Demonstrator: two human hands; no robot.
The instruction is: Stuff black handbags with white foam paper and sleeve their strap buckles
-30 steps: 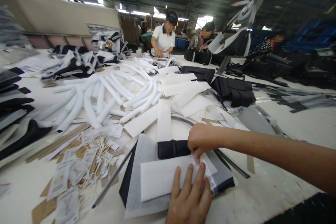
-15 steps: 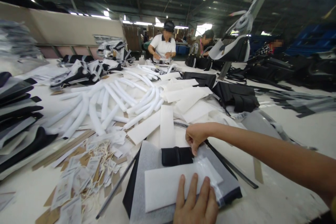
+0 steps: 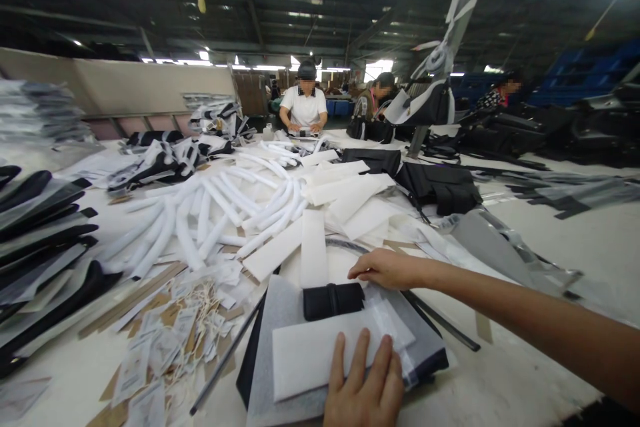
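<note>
A black handbag, partly covered by a grey-white sheet, lies in front of me. My left hand rests with fingers spread on a white foam strip on top of it. Beside that strip is clear plastic wrap, partly under the fingers. A folded black piece with a band round its middle lies just beyond the strip. My right hand is above the far right end of this black piece, fingers loosely bent and slightly apart, with nothing visible in them.
White foam tubes and flat white strips are heaped beyond the bag. Tags with strings lie to the left, near stacked black pieces. Black bags stand at the right. A co-worker works across the table.
My right hand has let go of the black piece's right end and lifted slightly, its fingers loosening. My left hand stays on the foam strip. The view has tilted up a little.
</note>
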